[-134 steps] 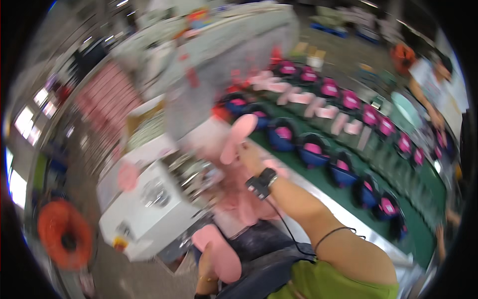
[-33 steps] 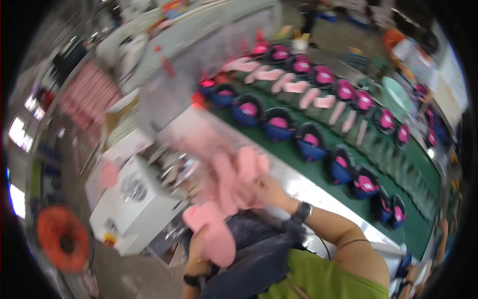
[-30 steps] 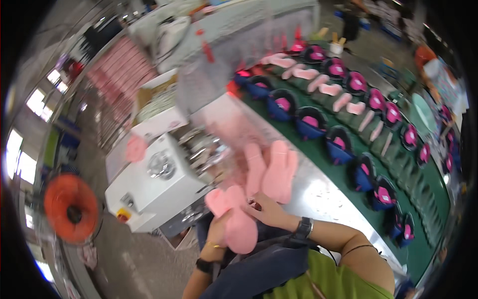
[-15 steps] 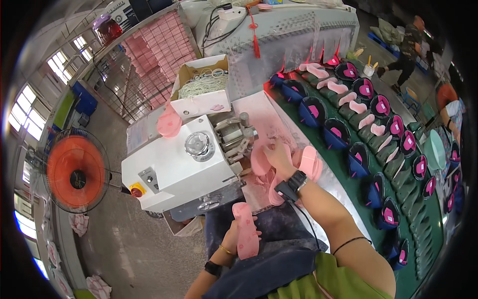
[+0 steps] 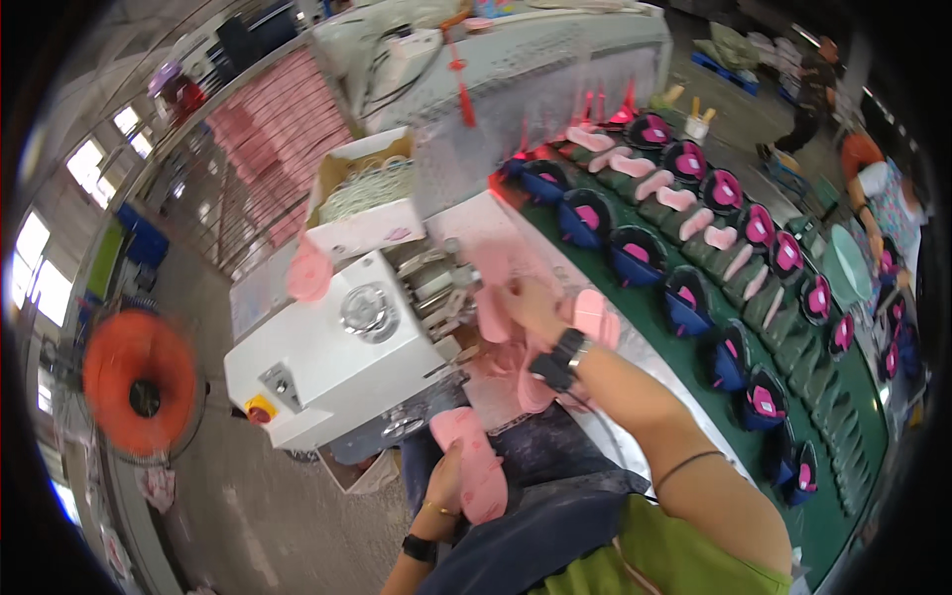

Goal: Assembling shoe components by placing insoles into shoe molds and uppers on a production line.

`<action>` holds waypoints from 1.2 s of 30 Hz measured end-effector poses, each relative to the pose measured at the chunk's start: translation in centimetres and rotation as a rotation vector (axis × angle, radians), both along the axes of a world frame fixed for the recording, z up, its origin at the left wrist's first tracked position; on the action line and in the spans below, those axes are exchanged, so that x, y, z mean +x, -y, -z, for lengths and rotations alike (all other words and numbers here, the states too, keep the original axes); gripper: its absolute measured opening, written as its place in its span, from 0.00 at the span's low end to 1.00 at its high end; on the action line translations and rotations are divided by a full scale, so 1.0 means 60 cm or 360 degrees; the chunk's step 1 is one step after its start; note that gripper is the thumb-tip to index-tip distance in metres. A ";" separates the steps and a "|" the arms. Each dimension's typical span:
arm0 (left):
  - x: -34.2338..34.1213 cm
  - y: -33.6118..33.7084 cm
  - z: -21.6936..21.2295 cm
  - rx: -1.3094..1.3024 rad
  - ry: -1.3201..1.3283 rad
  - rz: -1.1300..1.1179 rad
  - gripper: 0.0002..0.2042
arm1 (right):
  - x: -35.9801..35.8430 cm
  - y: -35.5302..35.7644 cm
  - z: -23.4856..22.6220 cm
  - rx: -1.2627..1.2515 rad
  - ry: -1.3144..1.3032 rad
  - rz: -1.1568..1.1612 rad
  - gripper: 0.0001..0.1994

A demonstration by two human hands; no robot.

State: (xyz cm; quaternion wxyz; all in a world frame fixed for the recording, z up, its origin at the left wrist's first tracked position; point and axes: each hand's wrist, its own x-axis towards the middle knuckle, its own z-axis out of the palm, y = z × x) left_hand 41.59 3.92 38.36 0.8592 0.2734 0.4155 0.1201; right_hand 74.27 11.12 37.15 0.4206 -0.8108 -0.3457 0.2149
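My left hand (image 5: 445, 484) is closed around a pink, sole-shaped insole (image 5: 478, 474) with faint reddish marks, held low in front of my lap. My right hand (image 5: 535, 309) reaches forward to the rollers of a white tabletop machine (image 5: 332, 352). Its fingers are closed on the edge of another pink insole (image 5: 491, 313), just beside the rollers; the fingertips are partly hidden and blurred. Right of that hand lie stacked pink insoles (image 5: 594, 315). Loose pink pieces (image 5: 506, 369) are heaped below it.
A box of pale cords (image 5: 367, 188) stands behind the machine, a pink pad (image 5: 309, 272) next to it. On the right, a green conveyor (image 5: 650, 305) carries blue-and-pink shoe parts (image 5: 638, 256). An orange fan (image 5: 141, 382) is at left. Other people (image 5: 819, 94) are at far right.
The whole view has swung, so the machine and conveyor sit further left. My right hand stays by the rollers with its insole; the insole in my left hand has tilted slightly.
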 end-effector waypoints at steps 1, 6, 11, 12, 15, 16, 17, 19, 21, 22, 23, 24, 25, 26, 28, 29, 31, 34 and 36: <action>-0.010 -0.001 -0.003 0.0064 -0.0067 -0.0025 0.26 | -0.016 -0.015 -0.016 0.0019 -0.0007 0.0079 0.19; -0.012 0.001 0.004 -0.0116 -0.0202 -0.0005 0.27 | 0.012 -0.063 -0.015 0.0418 -0.0726 0.0283 0.21; -0.003 -0.016 0.048 -0.0379 -0.0149 0.0097 0.29 | 0.100 0.034 0.010 0.0886 -0.0528 0.0482 0.12; 0.006 -0.014 0.034 -0.0323 -0.0211 0.0143 0.29 | 0.120 0.080 0.003 0.1066 -0.0764 0.0505 0.10; 0.027 -0.002 0.020 -0.0089 -0.0295 0.0099 0.27 | 0.231 0.263 0.016 0.0921 0.0067 0.0954 0.09; 0.038 0.003 0.015 -0.0059 -0.0333 0.0055 0.26 | 0.250 0.339 0.011 0.0944 -0.0365 0.1091 0.11; 0.029 0.001 0.015 -0.0055 -0.0329 0.0051 0.26 | 0.277 0.407 -0.007 0.0655 -0.0280 0.1139 0.16; 0.060 -0.005 0.034 0.0039 -0.0222 0.0176 0.24 | 0.376 0.630 0.046 0.0284 0.0180 0.1569 0.18; 0.063 0.008 -0.009 -0.0016 -0.0243 0.0102 0.23 | 0.384 0.697 0.014 -0.0009 0.0346 0.1887 0.23; 0.075 0.014 -0.025 -0.0086 -0.0221 0.0105 0.22 | 0.405 0.781 0.038 -0.0101 0.0508 0.1908 0.22; 0.073 0.012 -0.017 -0.0091 -0.0219 0.0111 0.22 | 0.425 0.838 0.055 -0.0276 0.0640 0.1974 0.21; 0.071 0.005 0.000 -0.0086 -0.0220 0.0122 0.21 | 0.444 0.889 0.070 -0.0292 0.0694 0.2045 0.17; 0.053 0.001 0.008 -0.0059 -0.0252 0.0066 0.21 | 0.453 0.883 0.078 -0.0188 0.0514 0.1921 0.15; 0.065 0.001 0.015 -0.0085 -0.0234 0.0091 0.21 | 0.470 0.930 0.088 -0.0171 0.0607 0.1898 0.16; 0.075 0.001 0.012 -0.0228 -0.0259 0.0222 0.21 | 0.503 0.946 0.090 -0.0258 0.0337 0.1736 0.19; 0.072 0.005 0.011 -0.0217 -0.0295 0.0145 0.21 | 0.500 0.891 0.108 0.0178 0.0462 0.1749 0.19; 0.061 0.017 0.010 -0.0045 -0.0229 0.0098 0.18 | 0.458 0.731 0.104 0.0538 0.0333 0.1518 0.21; 0.073 0.007 0.002 0.0226 -0.0102 0.0126 0.15 | 0.266 0.488 0.013 0.0990 0.0079 0.0784 0.10; 0.110 0.010 -0.020 0.0314 -0.0107 0.0060 0.16 | 0.095 0.394 -0.007 0.0383 -0.0070 0.0391 0.07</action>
